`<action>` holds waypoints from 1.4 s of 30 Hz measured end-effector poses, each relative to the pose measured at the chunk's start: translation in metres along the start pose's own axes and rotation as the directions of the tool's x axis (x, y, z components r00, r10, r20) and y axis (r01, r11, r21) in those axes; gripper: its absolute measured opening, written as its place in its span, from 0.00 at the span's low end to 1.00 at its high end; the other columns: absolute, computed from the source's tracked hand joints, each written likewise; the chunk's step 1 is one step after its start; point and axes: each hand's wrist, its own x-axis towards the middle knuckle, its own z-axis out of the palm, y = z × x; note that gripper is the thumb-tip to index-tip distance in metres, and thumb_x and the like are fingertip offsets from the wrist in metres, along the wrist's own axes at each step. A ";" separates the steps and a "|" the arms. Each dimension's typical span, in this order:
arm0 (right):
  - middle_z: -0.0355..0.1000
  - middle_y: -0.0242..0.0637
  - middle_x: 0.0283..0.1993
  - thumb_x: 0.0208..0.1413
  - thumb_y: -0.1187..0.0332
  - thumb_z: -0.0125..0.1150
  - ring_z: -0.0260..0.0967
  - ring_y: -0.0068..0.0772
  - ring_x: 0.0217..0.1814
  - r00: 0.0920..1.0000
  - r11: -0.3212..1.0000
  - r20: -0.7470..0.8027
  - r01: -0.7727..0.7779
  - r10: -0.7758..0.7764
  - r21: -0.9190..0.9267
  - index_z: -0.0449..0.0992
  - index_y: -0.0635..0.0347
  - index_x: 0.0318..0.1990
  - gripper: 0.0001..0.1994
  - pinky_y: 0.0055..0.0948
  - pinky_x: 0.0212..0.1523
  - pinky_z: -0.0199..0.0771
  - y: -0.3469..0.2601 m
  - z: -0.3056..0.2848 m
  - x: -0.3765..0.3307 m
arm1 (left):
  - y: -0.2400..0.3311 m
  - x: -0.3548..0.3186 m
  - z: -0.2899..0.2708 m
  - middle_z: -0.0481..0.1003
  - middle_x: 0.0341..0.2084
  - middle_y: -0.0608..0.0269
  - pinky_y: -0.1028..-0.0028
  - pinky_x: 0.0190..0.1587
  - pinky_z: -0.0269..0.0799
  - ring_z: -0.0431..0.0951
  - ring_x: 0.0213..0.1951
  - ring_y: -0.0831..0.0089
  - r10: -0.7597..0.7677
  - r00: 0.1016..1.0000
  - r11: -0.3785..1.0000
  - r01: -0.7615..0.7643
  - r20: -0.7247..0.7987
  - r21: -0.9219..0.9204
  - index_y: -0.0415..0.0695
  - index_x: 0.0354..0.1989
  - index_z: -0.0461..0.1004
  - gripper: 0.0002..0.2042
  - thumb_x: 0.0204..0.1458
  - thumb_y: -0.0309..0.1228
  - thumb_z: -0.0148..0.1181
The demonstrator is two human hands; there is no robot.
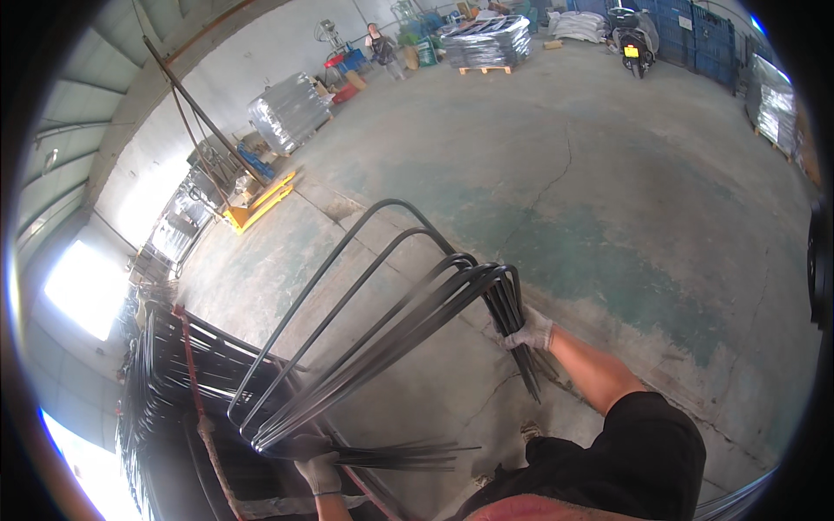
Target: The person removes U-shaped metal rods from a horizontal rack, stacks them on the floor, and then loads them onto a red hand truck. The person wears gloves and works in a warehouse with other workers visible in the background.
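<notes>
A bundle of black bent metal tubes [391,351] hangs slantwise in front of me, its rounded U-shaped bends fanned apart at the top. My right hand [532,332], in a pale glove, is closed round the tube legs on the right side, with their ends sticking out below. On the lower left, my left hand [320,473], also gloved, grips the bundle near its other bend; some of its fingers are hidden behind the tubes. Beside that hand stands a rack [193,373] with reddish bars, packed with many similar dark tubes.
A yellow pallet jack [261,205] stands farther off to the left. Film-wrapped pallet loads [287,111] sit along the far wall and at right. A person [380,48] is at the back, and a scooter [634,43] is parked near blue crates [714,48]. Cracked concrete floor [643,191] lies between.
</notes>
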 end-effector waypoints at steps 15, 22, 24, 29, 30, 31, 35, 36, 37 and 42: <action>0.83 0.34 0.53 0.40 0.62 0.94 0.80 0.30 0.55 0.985 0.844 -0.126 -0.170 0.122 -0.508 0.81 0.60 0.61 0.38 0.35 0.58 0.85 0.069 -0.042 0.006 | -0.129 -0.019 0.006 0.83 0.56 0.57 0.57 0.68 0.78 0.83 0.59 0.56 -0.147 0.986 0.989 0.146 -0.078 -0.024 0.35 0.65 0.79 0.35 0.40 0.08 0.67; 0.83 0.38 0.51 0.42 0.57 0.94 0.80 0.32 0.55 0.995 0.812 -0.095 -0.086 0.038 -0.578 0.83 0.61 0.55 0.34 0.36 0.55 0.86 0.124 -0.074 0.004 | -0.134 -0.023 -0.005 0.84 0.60 0.56 0.58 0.74 0.73 0.84 0.60 0.58 -0.087 0.993 0.968 0.065 0.081 0.244 0.39 0.65 0.82 0.29 0.51 0.19 0.73; 0.84 0.39 0.52 0.45 0.59 0.92 0.80 0.34 0.54 0.997 0.665 0.040 -0.011 0.061 -0.747 0.85 0.61 0.54 0.30 0.37 0.55 0.86 0.120 -0.071 0.008 | -0.155 -0.018 -0.021 0.85 0.61 0.55 0.56 0.76 0.72 0.85 0.60 0.56 -0.032 0.991 0.959 -0.007 0.132 0.284 0.41 0.66 0.83 0.28 0.54 0.22 0.75; 0.84 0.39 0.53 0.46 0.58 0.91 0.80 0.35 0.56 0.994 0.662 0.003 -0.068 0.106 -0.747 0.85 0.60 0.55 0.30 0.38 0.57 0.85 0.119 -0.077 -0.002 | -0.181 -0.025 -0.016 0.85 0.61 0.55 0.56 0.75 0.72 0.85 0.60 0.56 -0.009 0.977 0.911 -0.081 0.215 0.405 0.41 0.66 0.82 0.27 0.56 0.23 0.74; 0.84 0.39 0.53 0.46 0.58 0.90 0.80 0.36 0.56 0.994 0.666 -0.015 -0.082 0.106 -0.742 0.85 0.59 0.55 0.30 0.38 0.58 0.85 0.121 -0.079 -0.005 | -0.183 -0.030 -0.017 0.85 0.61 0.55 0.55 0.75 0.72 0.85 0.60 0.56 -0.011 0.975 0.905 -0.085 0.222 0.417 0.41 0.67 0.82 0.27 0.56 0.24 0.74; 0.84 0.39 0.54 0.47 0.58 0.90 0.80 0.36 0.56 0.994 0.668 -0.032 -0.092 0.103 -0.738 0.85 0.59 0.55 0.30 0.38 0.58 0.84 0.122 -0.082 -0.007 | -0.186 -0.034 -0.016 0.85 0.62 0.55 0.55 0.75 0.72 0.85 0.61 0.56 -0.009 0.973 0.897 -0.093 0.229 0.432 0.42 0.67 0.82 0.26 0.56 0.24 0.74; 0.84 0.40 0.55 0.48 0.57 0.89 0.80 0.37 0.57 0.994 0.667 -0.070 -0.111 0.088 -0.737 0.85 0.58 0.56 0.29 0.39 0.60 0.83 0.133 -0.094 -0.013 | -0.197 -0.041 -0.012 0.85 0.62 0.55 0.55 0.75 0.73 0.85 0.61 0.56 -0.004 0.963 0.876 -0.127 0.271 0.466 0.42 0.67 0.82 0.26 0.57 0.25 0.73; 0.84 0.40 0.55 0.48 0.57 0.89 0.80 0.37 0.58 0.993 0.665 -0.075 -0.115 0.089 -0.738 0.85 0.58 0.56 0.29 0.39 0.61 0.83 0.138 -0.096 -0.016 | -0.200 -0.047 -0.011 0.85 0.62 0.55 0.55 0.75 0.73 0.85 0.61 0.56 -0.004 0.962 0.872 -0.130 0.273 0.472 0.42 0.67 0.82 0.26 0.58 0.25 0.73; 0.84 0.40 0.55 0.49 0.57 0.88 0.80 0.37 0.58 0.993 0.663 -0.079 -0.118 0.088 -0.739 0.85 0.58 0.56 0.29 0.39 0.61 0.83 0.143 -0.098 -0.017 | -0.202 -0.051 -0.011 0.85 0.62 0.55 0.54 0.75 0.73 0.85 0.61 0.56 -0.002 0.961 0.869 -0.135 0.277 0.477 0.42 0.67 0.82 0.26 0.58 0.25 0.73; 0.84 0.40 0.56 0.50 0.56 0.87 0.80 0.38 0.59 0.994 0.642 -0.084 -0.108 0.067 -0.759 0.85 0.57 0.57 0.28 0.40 0.64 0.82 0.164 -0.104 -0.017 | -0.214 -0.056 -0.011 0.84 0.63 0.55 0.54 0.75 0.73 0.85 0.62 0.56 0.011 0.954 0.856 -0.164 0.300 0.489 0.43 0.67 0.82 0.25 0.60 0.27 0.72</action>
